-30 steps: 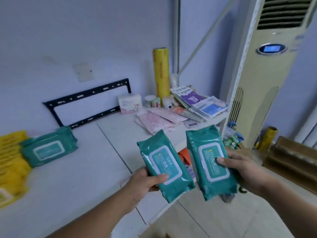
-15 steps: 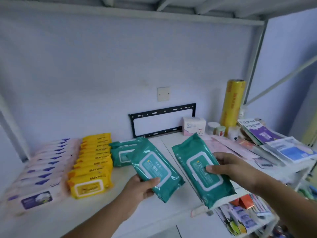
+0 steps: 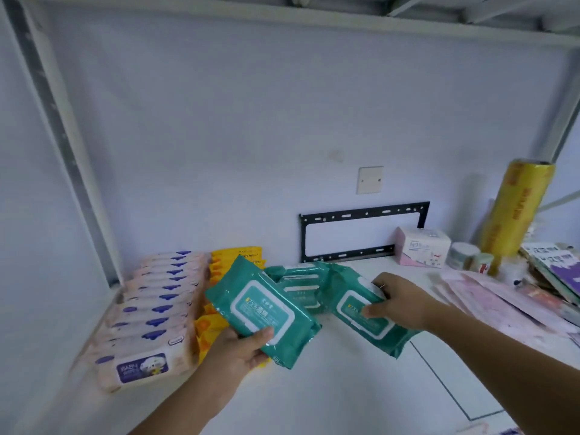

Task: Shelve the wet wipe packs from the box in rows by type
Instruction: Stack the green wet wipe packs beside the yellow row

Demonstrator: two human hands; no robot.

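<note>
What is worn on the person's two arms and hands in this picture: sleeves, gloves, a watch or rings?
Both forearms are bare; no sleeve reaches into view. The left hand wears no glove, watch or ring that shows. The right hand is also ungloved, with a thin pale ring-like band on one finger, too blurred to confirm.

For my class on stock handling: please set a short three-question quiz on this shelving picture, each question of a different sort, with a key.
1. True or false: the left hand and the right hand each hold a teal pack.
2. Multiple choice: the yellow packs stand in a row
A. between the white-and-blue packs and the teal packs on the shelf
B. beside the yellow film roll
C. on top of the pink box
3. Fill in: the black metal bracket leans against the ____.

Key: 1 true; 2 A; 3 wall
</note>
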